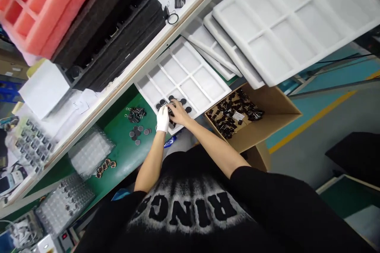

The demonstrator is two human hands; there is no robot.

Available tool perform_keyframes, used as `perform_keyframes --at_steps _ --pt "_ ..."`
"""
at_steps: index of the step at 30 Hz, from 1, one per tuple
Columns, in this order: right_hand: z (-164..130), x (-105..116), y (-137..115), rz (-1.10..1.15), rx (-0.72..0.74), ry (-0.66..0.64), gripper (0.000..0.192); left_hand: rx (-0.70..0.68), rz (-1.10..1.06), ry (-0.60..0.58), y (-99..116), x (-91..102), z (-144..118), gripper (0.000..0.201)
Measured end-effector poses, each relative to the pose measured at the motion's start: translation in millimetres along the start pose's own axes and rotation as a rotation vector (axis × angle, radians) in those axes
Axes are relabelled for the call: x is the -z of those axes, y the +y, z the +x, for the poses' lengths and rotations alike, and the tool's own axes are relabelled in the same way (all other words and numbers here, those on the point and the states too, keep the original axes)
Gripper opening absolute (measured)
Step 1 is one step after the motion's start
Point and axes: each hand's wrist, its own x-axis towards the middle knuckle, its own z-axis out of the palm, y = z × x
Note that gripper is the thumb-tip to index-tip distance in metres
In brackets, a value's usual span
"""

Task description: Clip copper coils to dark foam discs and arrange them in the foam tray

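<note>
White foam tray (190, 75) lies on the green surface (121, 142), its near compartment holding dark discs (184, 102). The gloved left hand (162, 118) and bare right hand (178, 112) meet over them, fingers curled, seemingly pinching one disc; grip unclear.

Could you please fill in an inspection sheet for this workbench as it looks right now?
Surface: green bench top under a white shelf.
Job's things: white compartment tray with dark discs in its near compartment.
Clutter: loose grey discs, binder clips, cardboard box of clips, stacked white trays, black foam, pink foam.
Hands: left hand, white-gloved, and bare right hand both on the discs; grip cannot be told.
Cables: nothing seen.
Surroundings: teal floor with yellow line.
</note>
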Motion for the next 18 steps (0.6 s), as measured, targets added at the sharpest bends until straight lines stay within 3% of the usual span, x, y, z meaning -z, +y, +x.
perform_keyframes --at_steps 5,11,15,18 --pt "8 3 13 -0.052 0.057 -0.045 0.083 -0.044 0.21 0.0 -1 -4.6 20 0.043" --pt "-21 12 27 -0.044 -0.005 0.044 0.072 -0.134 0.394 -0.03 5 -9.3 14 0.051" --pt "-62 21 48 0.016 -0.254 0.225 0.058 -0.291 0.541 -0.044 34 -10.7 5 0.059" --pt "-110 36 90 0.072 -0.622 0.451 0.055 -0.548 0.625 -0.312 69 -28.4 -12 0.053"
